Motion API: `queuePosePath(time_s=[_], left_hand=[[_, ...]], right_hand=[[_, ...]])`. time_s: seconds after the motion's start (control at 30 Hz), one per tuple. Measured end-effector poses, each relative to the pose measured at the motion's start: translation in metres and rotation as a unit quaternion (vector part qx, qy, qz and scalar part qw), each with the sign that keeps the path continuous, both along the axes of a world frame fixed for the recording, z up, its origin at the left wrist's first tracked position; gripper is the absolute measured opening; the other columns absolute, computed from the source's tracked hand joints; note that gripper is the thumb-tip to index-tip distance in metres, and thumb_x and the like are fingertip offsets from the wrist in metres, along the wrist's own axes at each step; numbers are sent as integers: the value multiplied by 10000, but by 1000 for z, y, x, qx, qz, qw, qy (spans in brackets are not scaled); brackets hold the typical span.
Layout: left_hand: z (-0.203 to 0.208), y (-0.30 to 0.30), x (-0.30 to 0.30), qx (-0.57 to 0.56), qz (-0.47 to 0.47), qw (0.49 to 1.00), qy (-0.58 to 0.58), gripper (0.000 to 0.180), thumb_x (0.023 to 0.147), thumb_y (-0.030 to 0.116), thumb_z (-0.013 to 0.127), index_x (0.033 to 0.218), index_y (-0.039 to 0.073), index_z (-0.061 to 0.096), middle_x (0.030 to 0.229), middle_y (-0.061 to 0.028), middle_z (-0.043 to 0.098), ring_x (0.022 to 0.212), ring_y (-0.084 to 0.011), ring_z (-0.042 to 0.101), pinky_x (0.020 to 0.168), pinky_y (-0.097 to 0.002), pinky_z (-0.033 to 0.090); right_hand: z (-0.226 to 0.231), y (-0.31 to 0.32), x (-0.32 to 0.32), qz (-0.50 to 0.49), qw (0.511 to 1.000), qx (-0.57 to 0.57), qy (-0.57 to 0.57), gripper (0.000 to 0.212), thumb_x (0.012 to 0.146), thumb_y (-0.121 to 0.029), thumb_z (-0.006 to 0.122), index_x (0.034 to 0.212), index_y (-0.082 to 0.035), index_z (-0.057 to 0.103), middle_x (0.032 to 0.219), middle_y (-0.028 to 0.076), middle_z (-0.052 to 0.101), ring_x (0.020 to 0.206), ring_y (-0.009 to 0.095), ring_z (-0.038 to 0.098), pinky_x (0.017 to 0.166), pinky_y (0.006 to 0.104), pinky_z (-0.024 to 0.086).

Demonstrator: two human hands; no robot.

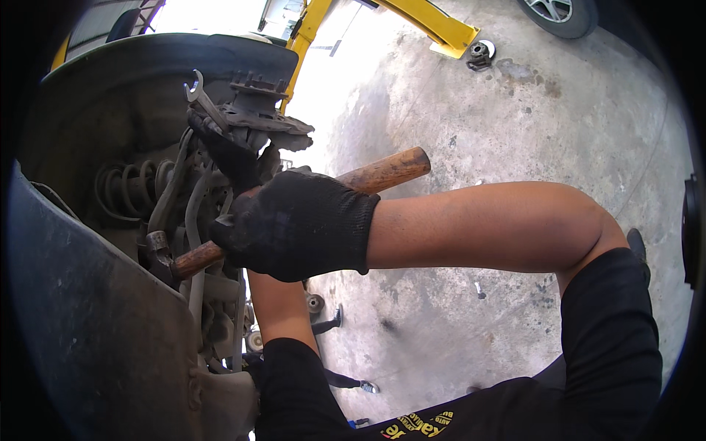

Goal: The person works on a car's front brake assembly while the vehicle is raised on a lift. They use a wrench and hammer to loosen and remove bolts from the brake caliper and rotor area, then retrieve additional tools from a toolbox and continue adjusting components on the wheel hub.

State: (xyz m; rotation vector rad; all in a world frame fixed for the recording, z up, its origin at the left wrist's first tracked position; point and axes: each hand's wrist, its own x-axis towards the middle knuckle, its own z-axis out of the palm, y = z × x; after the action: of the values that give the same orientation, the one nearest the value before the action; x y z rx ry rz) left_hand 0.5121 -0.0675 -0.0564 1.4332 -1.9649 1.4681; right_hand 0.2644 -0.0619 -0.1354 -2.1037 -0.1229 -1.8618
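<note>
My right hand, in a black knitted glove, is closed round the wooden handle of a hammer. The hammer's metal head points toward the car's suspension, left of the hand. Beyond it, my left hand, also black-gloved, grips an open-end wrench whose forked jaw points up. The wrench lies beside a rusty wheel hub with studs standing up from it. My right hand and forearm partly cover the left wrist. Whether the wrench sits on any part cannot be made out.
A coil spring and suspension arms fill the wheel arch. The dark fender curves along the left. A yellow lift leg stands ahead, near a metal part on the concrete floor. A wheel is far right; another person's shoe shows below.
</note>
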Motion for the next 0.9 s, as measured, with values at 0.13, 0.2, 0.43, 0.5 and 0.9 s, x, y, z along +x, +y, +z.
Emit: queuePosePath(time_s=[0.13,0.2,0.43,0.5,0.9], left_hand=[[8,-11,2,1,-7,1000,17,708,1036,307,539,1557,-59,229,1575,-282,330,1445,-408,362,1211,-455,293],[17,-21,5,3,-14,999,31,710,1036,306,541,1557,-62,228,1575,-285,329,1443,-411,365,1210,-456,294],[28,-30,16,-10,0,1000,6,660,1066,297,484,1549,-75,230,1569,-283,337,1390,-415,431,1174,-461,351],[27,-29,18,-33,32,999,-11,624,1069,262,481,1547,-63,243,1553,-265,366,1360,-389,468,1139,-447,402],[29,-32,24,-27,9,1000,-10,605,1039,214,532,1538,-34,295,1515,-229,413,1343,-334,492,1145,-417,402]], right_hand=[[-33,-50,-8,-90,995,27,-16,231,957,-301,652,1004,-76,638,633,72,636,544,226,680,480,365,529],[-38,-61,-9,-144,984,85,63,280,968,-331,647,1039,-61,626,611,82,640,530,228,674,476,362,521],[-30,26,-7,48,994,9,-101,176,933,-244,653,963,-72,640,636,96,631,524,238,671,497,359,552],[-30,6,-7,-10,996,75,-43,190,941,-255,643,967,-68,629,636,95,640,533,246,671,505,367,550],[-36,-17,6,-44,998,44,-14,222,965,-283,612,978,-63,640,674,117,680,566,260,701,506,405,558]])
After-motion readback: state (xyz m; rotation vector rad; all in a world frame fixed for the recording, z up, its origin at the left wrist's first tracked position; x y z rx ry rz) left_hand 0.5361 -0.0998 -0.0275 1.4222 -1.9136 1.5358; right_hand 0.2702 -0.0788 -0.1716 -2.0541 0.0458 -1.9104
